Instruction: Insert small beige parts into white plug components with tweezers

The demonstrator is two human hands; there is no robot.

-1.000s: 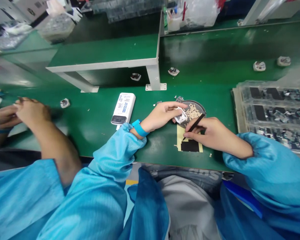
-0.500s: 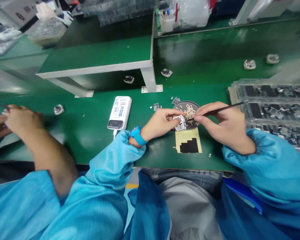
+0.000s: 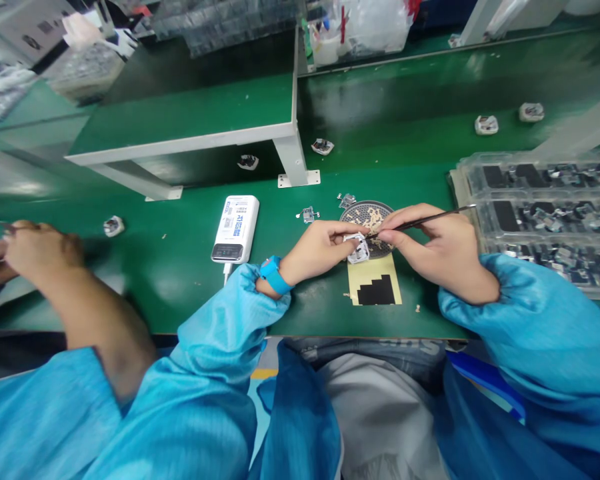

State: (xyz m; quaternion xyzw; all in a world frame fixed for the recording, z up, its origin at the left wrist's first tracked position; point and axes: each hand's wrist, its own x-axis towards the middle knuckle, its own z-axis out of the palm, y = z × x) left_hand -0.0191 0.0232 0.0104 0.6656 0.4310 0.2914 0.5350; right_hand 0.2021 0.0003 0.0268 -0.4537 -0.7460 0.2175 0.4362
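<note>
At the dish (image 3: 386,253), the left hand (image 3: 316,251) pinched a case (image 3: 360,251), the right hand (image 3: 439,250) a tool (image 3: 445,215), seemingly working it; next needed steadiness.

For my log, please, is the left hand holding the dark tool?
No, the right hand holds the dark tool, the left hand a white part.

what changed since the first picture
The right hand moved its dark tool from the yellow sheet, away from the person, to the white part in the left hand. Whether its tip carries anything is too small to tell. Both hands kept their holds; the power bank stayed put.
</note>
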